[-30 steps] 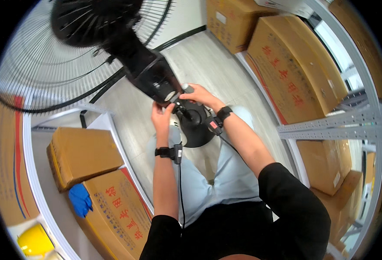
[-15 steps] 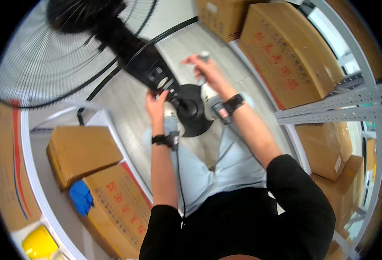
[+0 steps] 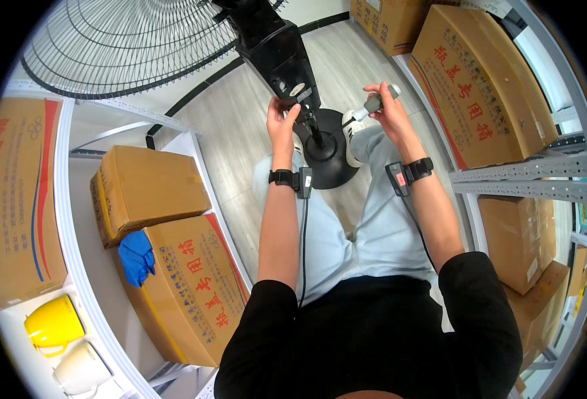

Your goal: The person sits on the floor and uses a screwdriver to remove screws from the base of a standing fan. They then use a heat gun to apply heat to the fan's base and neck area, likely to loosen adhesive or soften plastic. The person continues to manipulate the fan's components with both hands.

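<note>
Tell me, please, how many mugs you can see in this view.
2: a yellow mug and a white mug, side by side on the shelf at lower left. Others may be hidden.

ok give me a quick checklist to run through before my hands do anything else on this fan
1. Left hand on the black fan housing: ok, fingers at its lower end.
2. Screwdriver-like tool in the right hand: ok, held by its grey handle.
3. Tool touching the housing: not ok, the two are apart.
4. Round black base on the floor: ok, between the shoes.
5. Fasteners under the left fingers tight: cannot tell, too small and partly hidden.
</note>
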Available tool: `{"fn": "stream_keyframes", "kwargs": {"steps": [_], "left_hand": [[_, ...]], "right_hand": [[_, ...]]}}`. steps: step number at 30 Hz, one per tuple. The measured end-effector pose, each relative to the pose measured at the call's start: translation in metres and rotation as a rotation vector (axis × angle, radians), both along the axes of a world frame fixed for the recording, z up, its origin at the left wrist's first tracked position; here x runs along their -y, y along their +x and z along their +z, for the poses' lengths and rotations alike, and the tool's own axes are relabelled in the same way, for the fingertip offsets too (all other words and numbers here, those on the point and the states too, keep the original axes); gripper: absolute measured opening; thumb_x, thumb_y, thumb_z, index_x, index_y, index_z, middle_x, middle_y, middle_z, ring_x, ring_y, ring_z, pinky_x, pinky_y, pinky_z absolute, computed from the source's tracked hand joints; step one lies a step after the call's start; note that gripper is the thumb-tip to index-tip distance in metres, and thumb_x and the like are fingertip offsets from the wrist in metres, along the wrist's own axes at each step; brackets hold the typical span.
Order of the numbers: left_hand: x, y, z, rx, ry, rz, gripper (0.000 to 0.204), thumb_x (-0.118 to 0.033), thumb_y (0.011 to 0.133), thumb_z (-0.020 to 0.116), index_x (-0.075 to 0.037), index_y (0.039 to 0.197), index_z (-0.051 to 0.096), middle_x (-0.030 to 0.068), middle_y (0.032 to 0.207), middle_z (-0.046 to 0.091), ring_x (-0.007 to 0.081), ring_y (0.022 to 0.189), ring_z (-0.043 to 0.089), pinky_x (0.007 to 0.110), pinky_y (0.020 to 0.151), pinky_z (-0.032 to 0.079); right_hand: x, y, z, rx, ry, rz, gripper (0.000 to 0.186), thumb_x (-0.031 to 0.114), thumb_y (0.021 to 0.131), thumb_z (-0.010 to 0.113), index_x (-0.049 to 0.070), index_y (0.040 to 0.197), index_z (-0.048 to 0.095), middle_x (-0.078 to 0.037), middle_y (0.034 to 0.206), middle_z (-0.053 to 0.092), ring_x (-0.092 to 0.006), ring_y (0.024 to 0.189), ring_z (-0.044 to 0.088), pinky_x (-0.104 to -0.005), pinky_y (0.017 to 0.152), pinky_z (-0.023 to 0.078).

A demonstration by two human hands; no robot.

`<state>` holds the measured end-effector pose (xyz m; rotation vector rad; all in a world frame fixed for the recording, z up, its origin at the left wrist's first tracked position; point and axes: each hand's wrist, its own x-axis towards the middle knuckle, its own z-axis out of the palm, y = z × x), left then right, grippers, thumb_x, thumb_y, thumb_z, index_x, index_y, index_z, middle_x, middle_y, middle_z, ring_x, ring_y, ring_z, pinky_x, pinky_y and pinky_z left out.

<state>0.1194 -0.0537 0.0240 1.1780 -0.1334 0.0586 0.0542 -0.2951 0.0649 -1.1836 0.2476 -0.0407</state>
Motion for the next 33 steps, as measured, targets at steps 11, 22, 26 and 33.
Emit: {"fn": "stream_keyframes", "kwargs": {"steps": [11, 22, 26, 33], "left_hand": [[-0.01, -0.002, -0.008, -0.031, -0.236, -0.012, 0.053, -0.006, 0.082, 0.044, 0.006, 0.134, 0.038, 0.0138, 0.134, 0.045, 0.0213, 0.128, 0.039, 0.033, 0.108, 0.026], [-0.02, -0.032, -0.012, -0.092, -0.281, 0.147, 0.062, -0.002, 0.073, 0.042, 0.005, 0.134, 0.036, 0.0171, 0.137, 0.041, 0.0263, 0.131, 0.036, 0.039, 0.109, 0.026], [-0.005, -0.063, -0.003, -0.103, -0.481, 0.032, 0.043, -0.023, 0.09, 0.042, 0.0, 0.127, 0.043, 0.0177, 0.132, 0.045, 0.0263, 0.124, 0.043, 0.041, 0.103, 0.034], [-0.003, -0.08, -0.009, -0.444, -0.595, 0.012, 0.03, -0.035, 0.098, 0.04, -0.007, 0.095, 0.049, 0.0091, 0.091, 0.056, 0.0254, 0.091, 0.055, 0.043, 0.092, 0.042]], "right_hand": [[-0.004, -0.021, 0.012, 0.104, 0.532, 0.036, 0.031, 0.023, 0.091, 0.056, -0.002, 0.108, 0.057, -0.015, 0.109, 0.058, -0.0242, 0.103, 0.056, -0.0389, 0.093, 0.05], [-0.077, -0.032, 0.005, 0.155, 0.741, 0.247, 0.032, 0.006, 0.087, 0.055, -0.006, 0.117, 0.051, -0.02, 0.124, 0.051, -0.0308, 0.117, 0.05, -0.0446, 0.103, 0.041], [-0.085, -0.041, 0.0, 0.117, 0.674, 0.217, 0.035, -0.003, 0.081, 0.059, -0.004, 0.116, 0.053, -0.015, 0.121, 0.054, -0.0241, 0.114, 0.053, -0.0362, 0.099, 0.045], [-0.061, -0.052, -0.009, 0.271, 0.027, 0.532, 0.033, 0.008, 0.081, 0.07, 0.004, 0.112, 0.062, -0.009, 0.129, 0.051, -0.017, 0.121, 0.045, -0.0302, 0.103, 0.035]]}}
